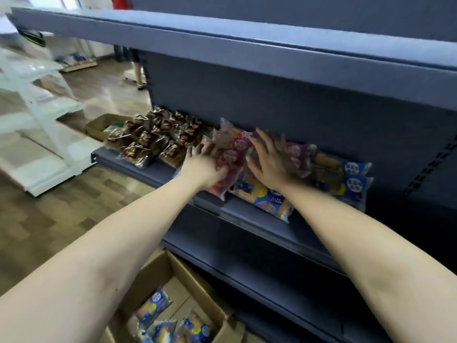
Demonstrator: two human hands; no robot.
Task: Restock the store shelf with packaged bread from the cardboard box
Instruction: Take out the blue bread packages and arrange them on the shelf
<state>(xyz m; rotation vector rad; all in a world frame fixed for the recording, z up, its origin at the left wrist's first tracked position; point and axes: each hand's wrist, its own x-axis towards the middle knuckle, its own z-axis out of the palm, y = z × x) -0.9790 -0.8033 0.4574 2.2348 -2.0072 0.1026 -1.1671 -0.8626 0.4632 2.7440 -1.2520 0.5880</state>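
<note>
On the dark blue shelf (158,169) lies a pile of pink bread packs (235,147), with both my hands on it. My left hand (205,167) grips the left side of the pile, thumb curled against a pack. My right hand (269,159) lies flat on the pink packs with its fingers spread. Blue bread packs (351,177) lie to the right, and one blue pack (267,199) juts over the shelf's front edge. Brown bread packs (158,139) are heaped at the shelf's left end. The cardboard box (170,268) on the floor below holds several blue packs (173,323).
An upper shelf (222,43) overhangs the work area, and lower shelves (247,268) run beneath. A second open cardboard box (99,126) sits on the wooden floor beyond the shelf's left end. White shelving (44,134) stands at the left.
</note>
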